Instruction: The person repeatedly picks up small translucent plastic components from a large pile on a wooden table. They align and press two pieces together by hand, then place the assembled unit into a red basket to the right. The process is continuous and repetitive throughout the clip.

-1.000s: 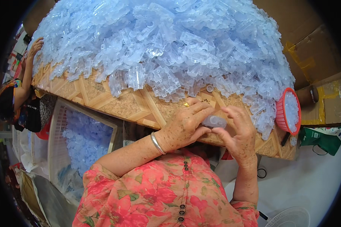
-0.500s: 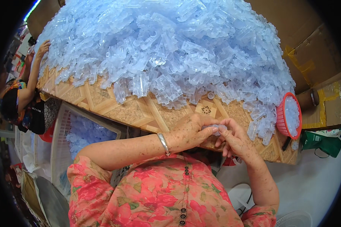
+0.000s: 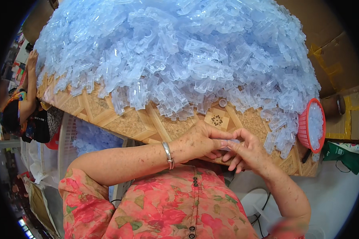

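My left hand (image 3: 198, 140) and my right hand (image 3: 247, 150) meet at the near edge of the patterned table (image 3: 163, 127). Between their thumbs and fingers they pinch a small clear plastic piece (image 3: 226, 147), mostly covered by the fingertips. A silver bangle (image 3: 168, 155) circles my left wrist. Just beyond my hands rises a large heap of clear, bluish plastic pieces (image 3: 179, 55), many of them flat and rectangular. One small clear plastic ring (image 3: 222, 102) lies at the heap's near edge.
A red basket (image 3: 304, 125) of small clear parts stands at the table's right end, beside a dark stick-like object (image 3: 306, 155). Under the table's left side sits a white crate (image 3: 66, 135) with bluish pieces. At far left, another person's hand (image 3: 32, 59) touches the heap. Cardboard (image 3: 327, 51) borders the right.
Both hands stay together on the small plastic piece, with their fingers slightly shifted. The other person's hand has moved a little to the left and down.
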### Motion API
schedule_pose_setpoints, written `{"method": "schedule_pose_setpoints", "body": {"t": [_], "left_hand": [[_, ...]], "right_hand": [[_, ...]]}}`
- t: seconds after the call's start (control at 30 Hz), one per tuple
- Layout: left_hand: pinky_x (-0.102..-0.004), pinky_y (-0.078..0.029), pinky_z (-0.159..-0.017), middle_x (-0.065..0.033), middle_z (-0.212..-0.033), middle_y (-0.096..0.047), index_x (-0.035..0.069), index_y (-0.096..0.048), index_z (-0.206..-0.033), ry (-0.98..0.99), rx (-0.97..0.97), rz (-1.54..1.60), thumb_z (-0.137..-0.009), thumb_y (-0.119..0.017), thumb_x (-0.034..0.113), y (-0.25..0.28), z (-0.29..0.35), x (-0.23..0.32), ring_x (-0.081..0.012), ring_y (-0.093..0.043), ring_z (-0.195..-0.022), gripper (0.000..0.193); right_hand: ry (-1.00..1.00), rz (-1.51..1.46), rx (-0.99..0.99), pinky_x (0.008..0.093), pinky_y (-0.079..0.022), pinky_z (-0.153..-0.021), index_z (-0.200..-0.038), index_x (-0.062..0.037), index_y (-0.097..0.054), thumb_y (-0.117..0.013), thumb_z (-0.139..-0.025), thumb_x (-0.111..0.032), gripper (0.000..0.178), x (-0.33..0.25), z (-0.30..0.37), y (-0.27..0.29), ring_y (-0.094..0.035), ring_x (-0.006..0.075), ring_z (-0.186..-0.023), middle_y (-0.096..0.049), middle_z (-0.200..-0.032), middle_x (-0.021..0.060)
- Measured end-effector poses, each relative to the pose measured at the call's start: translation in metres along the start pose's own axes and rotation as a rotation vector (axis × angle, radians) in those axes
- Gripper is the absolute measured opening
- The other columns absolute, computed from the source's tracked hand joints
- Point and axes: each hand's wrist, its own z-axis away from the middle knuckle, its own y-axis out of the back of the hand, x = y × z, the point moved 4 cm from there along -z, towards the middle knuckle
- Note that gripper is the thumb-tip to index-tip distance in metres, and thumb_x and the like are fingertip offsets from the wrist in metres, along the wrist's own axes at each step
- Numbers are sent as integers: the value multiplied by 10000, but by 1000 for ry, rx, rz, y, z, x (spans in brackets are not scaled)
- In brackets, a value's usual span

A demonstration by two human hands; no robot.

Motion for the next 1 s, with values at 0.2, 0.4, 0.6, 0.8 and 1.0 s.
{"method": "schedule_pose_setpoints", "body": {"t": [0.2,0.4,0.6,0.8,1.0], "left_hand": [[-222,-606,-783,-34,-1095,-744,157,-655,-1403,-96,33,-14,-1046,-638,172,-4,2,-6,-59,-688,-877,358],[-235,-618,-792,-45,-1102,-740,117,-679,-1367,-203,74,-25,-1055,-601,144,-3,4,-7,-75,-695,-899,322],[-279,-636,-802,-121,-1173,-737,29,-732,-1257,-329,276,-201,-1040,-588,90,31,81,-16,-156,-723,-953,266],[-380,-576,-679,-143,-834,-759,-10,-757,-1106,-174,1008,-1165,-843,-792,125,131,247,-34,-309,-723,-737,297],[-348,-566,-676,-165,-1058,-753,9,-681,-1240,-336,1026,-1163,-839,-805,117,130,265,-46,-258,-723,-742,433]], "right_hand": [[75,2,45,243,-532,-417,-1192,-63,-474,-677,-1017,-297,356,8,-2,-1,-706,164,-567,-736,-827,164],[189,14,107,231,-503,-422,-1217,-40,-508,-670,-1021,-327,383,13,-1,-1,-698,150,-564,-734,-795,146],[332,78,229,228,-481,-441,-1236,-17,-540,-696,-1005,-302,398,21,7,-9,-664,123,-544,-713,-745,97],[656,553,573,357,-527,-565,-1209,-22,-618,-710,-957,-195,320,5,18,-6,-673,233,-597,-683,-715,104],[816,1030,917,475,-547,-704,-1212,-80,-658,-681,-938,-197,298,-17,-15,7,-701,370,-767,-716,-801,155]]}}
